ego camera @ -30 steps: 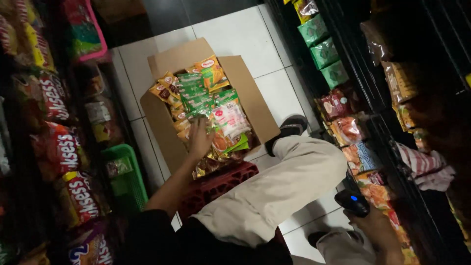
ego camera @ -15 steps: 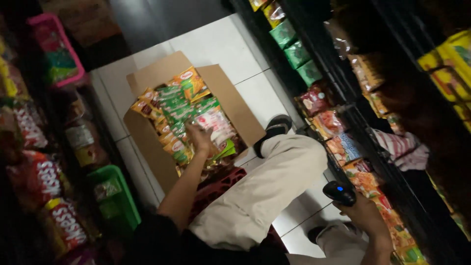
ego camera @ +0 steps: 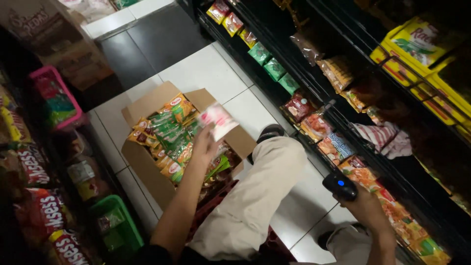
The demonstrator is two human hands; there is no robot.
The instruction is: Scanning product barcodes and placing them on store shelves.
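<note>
Pink-and-white snack packet [ego camera: 217, 120] pinched in the left hand [ego camera: 206, 145], lifted just above the open cardboard box [ego camera: 147, 169] of packets. Blurred and held by one edge only; likely to slip back into the box. Right hand [ego camera: 363, 206], well right of the box beside the shelf [ego camera: 314, 105], grip closed round a dark scanner [ego camera: 339, 185], possibly knocking shelf packets.

I see my left hand [ego camera: 203, 146] gripping a pink-white packet [ego camera: 218, 120] above the snack-filled cardboard box [ego camera: 147, 169]; my right hand [ego camera: 360, 206] grips 1 black scanner [ego camera: 339, 185].

The left hand [ego camera: 205, 146], earlier pressed down among the packets in the cardboard box [ego camera: 147, 169], has now lifted a pink-and-white packet [ego camera: 218, 120] above it.
</note>
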